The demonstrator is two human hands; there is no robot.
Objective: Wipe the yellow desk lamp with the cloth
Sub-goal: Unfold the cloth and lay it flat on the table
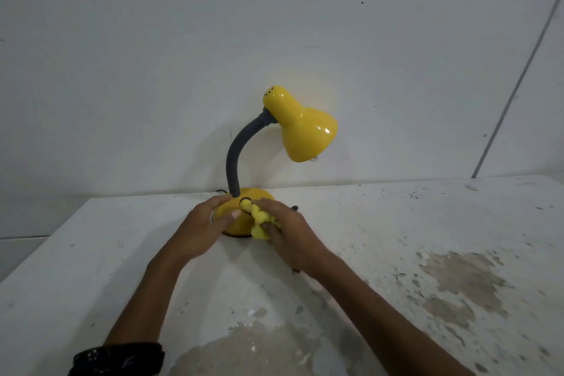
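Note:
The yellow desk lamp (pixel 302 128) stands on a white table against the wall, its glossy shade tilted down to the right on a grey bendy neck (pixel 236 152). Its round yellow base (pixel 254 194) is mostly covered by my hands. My left hand (pixel 203 227) grips the left side of the base, thumb on its front. My right hand (pixel 288 233) presses a crumpled yellow cloth (pixel 259 218) against the right front of the base, beside a black switch ring.
The white table (pixel 396 223) has worn, peeling patches at the front and right. Behind the lamp is a plain white wall (pixel 152 55), with a thin grey conduit (pixel 518 85) running diagonally at the right. A black cord end shows behind the base.

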